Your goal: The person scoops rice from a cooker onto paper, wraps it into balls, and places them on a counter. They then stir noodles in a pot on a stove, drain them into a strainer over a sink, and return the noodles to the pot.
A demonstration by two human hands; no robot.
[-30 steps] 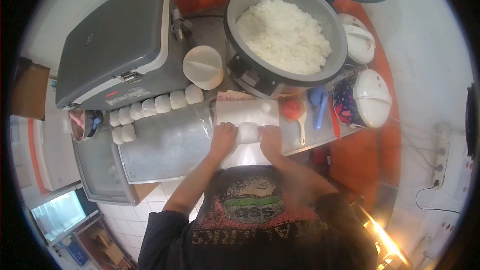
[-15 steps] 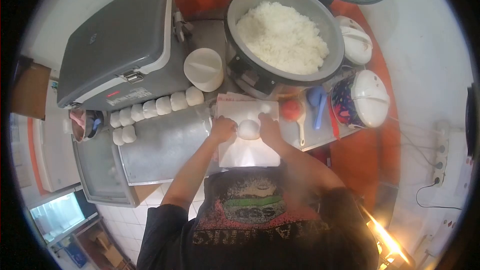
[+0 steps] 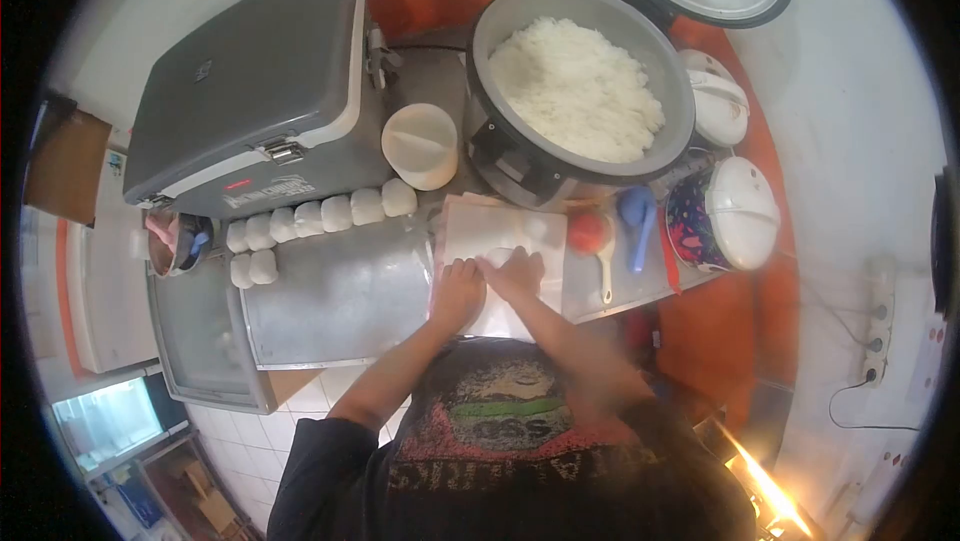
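Note:
A stack of white paper sheets [image 3: 505,316] lies on the metal counter. At its left part, my left hand [image 3: 460,293] is closed on the paper's edge or fold, though its fingertips are hard to make out. My right hand [image 3: 517,276] lies across the sheets, fingers bent and pointing left, close to my left hand. Between and behind the hands a white rice mound [image 3: 497,257] shows only in part, mostly covered by paper and fingers. A small white lump [image 3: 537,228] sits near the top of the sheets.
White wrapped packs [image 3: 337,213] line the back of the metal tray [image 3: 340,291]. Behind stand a grey cool box [image 3: 250,91], a white container [image 3: 420,147] and an open rice cooker [image 3: 480,71]. Right are a red-headed spoon [image 3: 605,271], a blue scoop [image 3: 638,231] and a patterned pot [image 3: 690,221].
My hands have moved from either side of the rice mound to close together, my right hand going left over it. The mound is now mostly covered. The view has shifted slightly.

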